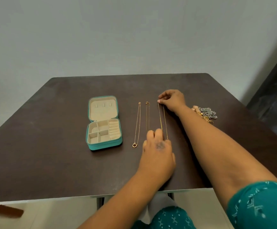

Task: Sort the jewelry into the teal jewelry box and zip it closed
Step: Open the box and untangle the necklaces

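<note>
On my left the teal jewelry box (104,123) lies unzipped and empty on the tabletop (51,146). Beside it two thin chains (142,119) run front to back. My left hand (157,149) touches the near end of the third chain (162,119), fingers curled; my right hand (171,100) pinches its far end. The box is leftward, nearer my left hand. A jewelry heap (204,112) sits far right.

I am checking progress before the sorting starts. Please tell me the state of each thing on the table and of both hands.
Teal jewelry box: open, lid laid back, compartments look empty.
Ring-pendant chain: lying straight, untouched.
Middle chain: lying straight, near end hidden by left hand.
Right chain: held at both ends.
Jewelry pile: heaped, unsorted.
Left hand: fingers on near end.
Right hand: pinches far end.
</note>
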